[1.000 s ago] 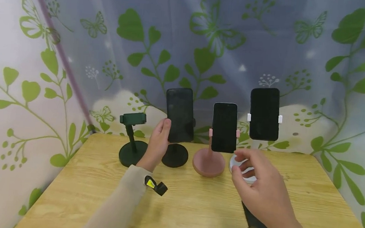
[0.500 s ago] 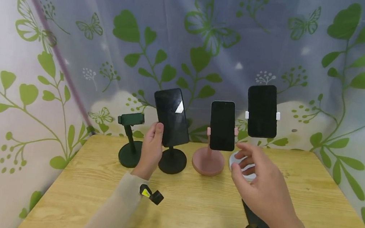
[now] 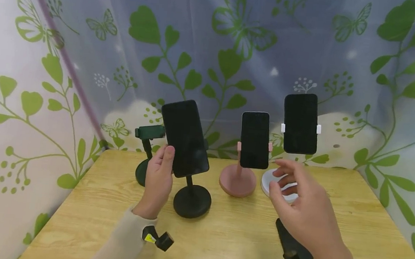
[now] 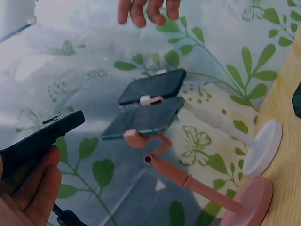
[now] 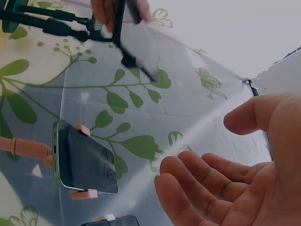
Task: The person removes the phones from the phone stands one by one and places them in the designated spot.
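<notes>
My left hand [image 3: 159, 179] grips the left edge of a large black phone [image 3: 185, 140], thumb on its front. That phone is tilted and sits in the clamp of a black phone stand [image 3: 192, 201]. In the left wrist view, fingers [image 4: 40, 188] lie curled beneath the phone. My right hand [image 3: 307, 212] hovers in front of the white phone stand [image 3: 268, 181], its fingers loosely bent and holding nothing. In the right wrist view its palm and fingers [image 5: 207, 183] show bare. Below it a flat black object [image 3: 290, 239], partly hidden, lies on the table.
A pink phone stand [image 3: 238, 181] holds an upright phone [image 3: 254, 140]. Another phone [image 3: 299, 123] is clamped in the white stand. At the left stands a dark green phone stand [image 3: 150, 132] with no phone. A leaf-patterned curtain [image 3: 235, 21] hangs behind the wooden table [image 3: 228, 234].
My left hand has drawn the black phone and its stand leftward and nearer, and the phone leans more to the left. The right hand has barely moved.
</notes>
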### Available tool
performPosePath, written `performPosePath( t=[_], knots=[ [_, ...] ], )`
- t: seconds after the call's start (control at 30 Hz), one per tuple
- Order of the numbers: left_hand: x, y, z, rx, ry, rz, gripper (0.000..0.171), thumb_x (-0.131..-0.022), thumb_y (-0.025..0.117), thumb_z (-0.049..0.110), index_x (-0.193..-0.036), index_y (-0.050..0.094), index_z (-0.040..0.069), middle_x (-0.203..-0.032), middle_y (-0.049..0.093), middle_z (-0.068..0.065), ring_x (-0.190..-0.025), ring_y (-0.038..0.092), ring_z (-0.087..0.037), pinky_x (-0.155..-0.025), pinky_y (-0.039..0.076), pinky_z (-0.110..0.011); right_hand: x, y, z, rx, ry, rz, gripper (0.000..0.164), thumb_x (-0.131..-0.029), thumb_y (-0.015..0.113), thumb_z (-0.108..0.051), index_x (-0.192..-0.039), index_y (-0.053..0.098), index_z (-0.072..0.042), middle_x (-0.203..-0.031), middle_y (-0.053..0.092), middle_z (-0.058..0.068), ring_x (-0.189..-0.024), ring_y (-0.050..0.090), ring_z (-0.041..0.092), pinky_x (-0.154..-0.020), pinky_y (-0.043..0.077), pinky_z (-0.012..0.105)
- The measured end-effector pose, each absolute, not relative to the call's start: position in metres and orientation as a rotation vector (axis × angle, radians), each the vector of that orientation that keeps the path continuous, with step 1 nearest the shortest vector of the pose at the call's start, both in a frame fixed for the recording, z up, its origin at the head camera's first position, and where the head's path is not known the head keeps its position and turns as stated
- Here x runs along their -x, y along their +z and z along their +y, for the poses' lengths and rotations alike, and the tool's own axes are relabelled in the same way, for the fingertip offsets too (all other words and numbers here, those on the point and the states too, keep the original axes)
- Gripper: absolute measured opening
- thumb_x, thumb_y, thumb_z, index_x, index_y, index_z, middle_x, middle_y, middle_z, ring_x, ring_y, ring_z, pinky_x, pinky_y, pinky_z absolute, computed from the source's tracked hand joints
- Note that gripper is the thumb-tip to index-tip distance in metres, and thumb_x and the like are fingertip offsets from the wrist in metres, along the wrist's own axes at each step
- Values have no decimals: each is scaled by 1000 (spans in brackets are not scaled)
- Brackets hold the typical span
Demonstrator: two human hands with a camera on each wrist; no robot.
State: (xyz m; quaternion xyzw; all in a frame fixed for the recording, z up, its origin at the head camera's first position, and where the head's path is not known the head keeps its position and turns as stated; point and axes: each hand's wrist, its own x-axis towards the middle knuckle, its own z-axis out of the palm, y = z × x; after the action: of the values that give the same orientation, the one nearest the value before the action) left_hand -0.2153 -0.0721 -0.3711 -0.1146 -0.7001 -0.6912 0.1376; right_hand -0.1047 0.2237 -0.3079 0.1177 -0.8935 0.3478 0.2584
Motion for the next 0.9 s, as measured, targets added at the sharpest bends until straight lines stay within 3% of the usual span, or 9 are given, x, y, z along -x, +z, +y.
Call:
performPosePath(
  t=[0.07,0.13,0.2,0.23,0.27,0.33,0.37,0.57,0.9],
  knots=[
    [208,-368,-75,342,-1995,-2040,67,-112,43,43,-160,29,-2,-169,22,-12,-155,23,-23,-124,23,-48,106,-306,225,-322,935,-2410,38,-99,66,-12,-135,58,-10,-110,67,-1,-88,64,11,-74,56,25],
    [202,-365,-76,364,-1974,-2033,61,-112,44,39,-157,37,-3,-165,32,-12,-152,31,-21,-123,27,-45,106,-306,225,-326,936,-2408,38,-99,66,-13,-136,58,-10,-110,67,-1,-88,63,11,-74,55,23],
    [198,-363,-76,413,-1935,-2003,49,-113,45,32,-142,54,-6,-140,57,-15,-130,53,-19,-112,42,-35,106,-306,225,-333,944,-2412,39,-99,67,-13,-136,58,-10,-111,66,-1,-89,63,10,-75,55,22],
    [195,-361,-76,436,-1911,-1988,41,-113,46,28,-130,60,-6,-120,63,-13,-113,58,-17,-101,47,-31,106,-306,225,-335,949,-2414,39,-99,67,-14,-136,57,-10,-111,66,-1,-89,62,10,-75,55,22],
    [193,-360,-75,458,-1887,-1971,34,-112,46,24,-116,63,-5,-99,60,-9,-94,57,-15,-86,48,-28,106,-307,225,-336,953,-2417,39,-99,67,-14,-136,57,-10,-111,66,-1,-89,62,10,-76,55,22],
    [190,-357,-73,497,-1839,-1949,28,-112,48,19,-97,58,-3,-77,40,-4,-71,42,-14,-66,38,-28,106,-307,225,-335,956,-2416,39,-98,67,-14,-136,58,-10,-111,66,-2,-89,62,9,-76,54,20],
    [188,-355,-73,516,-1823,-1944,28,-111,48,17,-92,55,-1,-73,32,-2,-65,34,-15,-61,32,-30,106,-307,225,-335,955,-2415,38,-98,67,-14,-135,58,-10,-111,66,-2,-89,62,10,-76,54,20],
    [173,-348,-67,578,-1814,-1961,19,-110,51,15,-101,62,2,-67,28,3,-54,27,-12,-50,26,-30,106,-309,224,-335,935,-2414,35,-98,68,-13,-132,60,-10,-109,67,-1,-88,62,11,-75,55,23],
    [150,-357,-48,728,-1786,-1848,16,-108,53,11,-111,65,0,-68,35,-3,-58,37,-14,-51,34,-29,105,-310,221,-347,906,-2406,28,-97,68,-11,-125,64,-11,-109,67,-1,-87,62,11,-73,56,24]
  ],
)
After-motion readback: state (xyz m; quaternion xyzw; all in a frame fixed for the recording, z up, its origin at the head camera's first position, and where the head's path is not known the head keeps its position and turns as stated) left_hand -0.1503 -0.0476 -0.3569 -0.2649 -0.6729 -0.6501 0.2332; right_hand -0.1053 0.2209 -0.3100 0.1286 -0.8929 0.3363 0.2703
